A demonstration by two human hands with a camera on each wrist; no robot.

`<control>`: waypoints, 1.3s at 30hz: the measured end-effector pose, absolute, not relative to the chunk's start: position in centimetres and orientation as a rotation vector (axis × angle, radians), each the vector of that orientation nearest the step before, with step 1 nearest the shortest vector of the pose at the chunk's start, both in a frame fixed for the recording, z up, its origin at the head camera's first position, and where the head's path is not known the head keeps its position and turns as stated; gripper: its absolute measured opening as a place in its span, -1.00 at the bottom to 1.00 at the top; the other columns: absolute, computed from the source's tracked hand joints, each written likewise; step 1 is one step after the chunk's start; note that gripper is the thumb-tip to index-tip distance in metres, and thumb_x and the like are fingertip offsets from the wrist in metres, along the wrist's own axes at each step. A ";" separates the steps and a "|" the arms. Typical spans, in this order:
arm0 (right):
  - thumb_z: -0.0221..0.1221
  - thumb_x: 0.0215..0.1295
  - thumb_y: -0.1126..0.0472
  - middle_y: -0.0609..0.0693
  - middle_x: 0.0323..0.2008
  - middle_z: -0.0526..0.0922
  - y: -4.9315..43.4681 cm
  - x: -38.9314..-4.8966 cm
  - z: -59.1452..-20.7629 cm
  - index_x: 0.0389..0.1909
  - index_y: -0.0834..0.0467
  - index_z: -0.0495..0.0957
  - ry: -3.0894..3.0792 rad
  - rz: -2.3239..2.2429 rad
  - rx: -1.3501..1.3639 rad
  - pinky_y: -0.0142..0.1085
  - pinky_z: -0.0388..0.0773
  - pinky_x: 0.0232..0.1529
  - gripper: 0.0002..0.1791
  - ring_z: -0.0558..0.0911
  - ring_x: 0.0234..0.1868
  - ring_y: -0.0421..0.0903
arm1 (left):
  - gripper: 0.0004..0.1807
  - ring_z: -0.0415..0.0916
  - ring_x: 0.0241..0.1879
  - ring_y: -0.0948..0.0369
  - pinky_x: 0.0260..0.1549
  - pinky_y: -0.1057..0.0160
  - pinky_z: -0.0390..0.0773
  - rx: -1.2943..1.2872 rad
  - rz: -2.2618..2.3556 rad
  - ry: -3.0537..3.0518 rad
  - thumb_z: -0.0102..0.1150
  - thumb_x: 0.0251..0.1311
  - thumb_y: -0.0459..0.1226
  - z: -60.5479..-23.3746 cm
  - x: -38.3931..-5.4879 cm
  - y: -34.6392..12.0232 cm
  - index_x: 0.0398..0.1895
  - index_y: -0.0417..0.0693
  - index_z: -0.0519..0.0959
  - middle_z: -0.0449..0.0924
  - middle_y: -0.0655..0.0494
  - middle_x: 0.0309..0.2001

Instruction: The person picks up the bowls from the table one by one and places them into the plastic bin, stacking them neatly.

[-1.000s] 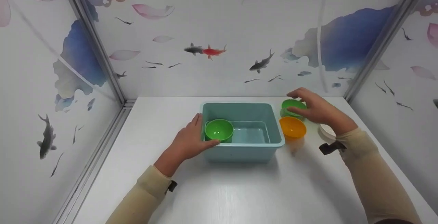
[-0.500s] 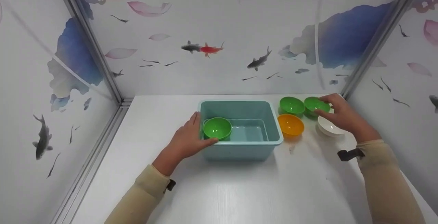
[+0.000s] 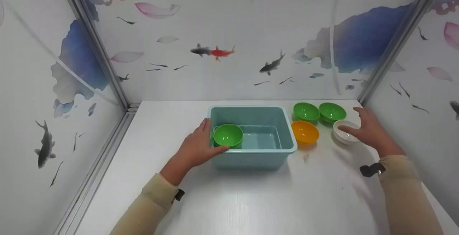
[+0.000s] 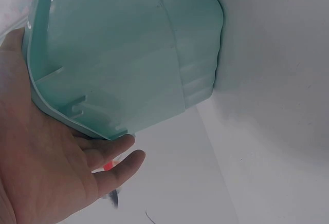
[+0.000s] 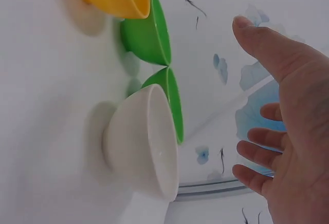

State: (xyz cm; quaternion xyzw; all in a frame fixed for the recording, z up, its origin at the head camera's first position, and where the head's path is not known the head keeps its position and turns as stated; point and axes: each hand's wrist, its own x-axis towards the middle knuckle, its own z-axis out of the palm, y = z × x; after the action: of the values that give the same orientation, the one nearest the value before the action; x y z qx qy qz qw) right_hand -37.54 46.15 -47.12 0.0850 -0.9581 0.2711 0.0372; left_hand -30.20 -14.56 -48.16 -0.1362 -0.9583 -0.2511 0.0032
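A light blue-green plastic bin [image 3: 251,161] stands on the table with a green bowl [image 3: 228,136] inside at its left. My left hand [image 3: 193,145] rests against the bin's left front corner; its thumb lies at the front rim and the fairly straight fingers touch the left side, under the rim in the left wrist view. To the right, my right hand [image 3: 374,132] hovers over a white bowl [image 5: 136,142], thumb and fingers spread apart, apparently holding nothing. In the right wrist view a gap separates this hand from the white bowl.
Two green bowls [image 3: 306,112] stand side by side at the back right. An orange bowl [image 3: 305,133] sits close to the bin's right wall. White printed panels [image 3: 229,19] enclose the table [image 3: 236,199] at the back and both sides.
My right hand has moved from the left one of the back green bowls, past the other one, to the white bowl, moving right and then nearer. The left hand has stayed on the bin.
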 end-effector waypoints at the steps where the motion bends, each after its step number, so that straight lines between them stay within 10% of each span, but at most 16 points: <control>1: 0.43 0.45 -0.25 0.69 0.56 0.02 46.4 -37.6 -47.4 0.68 0.53 -0.07 -2.947 0.832 0.253 0.57 0.08 0.48 0.28 0.12 0.53 0.64 | 0.42 0.11 0.70 -0.19 0.55 -0.31 0.28 -0.428 -0.787 -3.004 0.22 0.27 0.53 -48.1 -30.2 -14.6 0.83 -0.23 -0.12 -0.06 -0.20 0.79; 39: 0.42 0.26 -0.52 0.71 0.59 -0.24 47.9 -39.3 -53.9 0.74 0.41 -0.39 -3.105 0.795 -0.036 0.64 0.07 0.43 0.61 -0.03 0.54 0.72 | 0.42 0.15 0.68 -0.21 0.54 -0.31 0.30 -0.420 -0.775 -2.988 0.26 0.27 0.51 -48.6 -30.4 -14.6 0.83 -0.23 -0.11 -0.04 -0.22 0.78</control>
State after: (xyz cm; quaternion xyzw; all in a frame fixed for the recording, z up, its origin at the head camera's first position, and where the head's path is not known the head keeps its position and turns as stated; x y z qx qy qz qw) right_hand -39.30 47.87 -53.88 -0.0111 -0.9682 0.2479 -0.0318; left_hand -30.41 -14.57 -48.61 -0.1347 -0.9591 -0.2487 0.0131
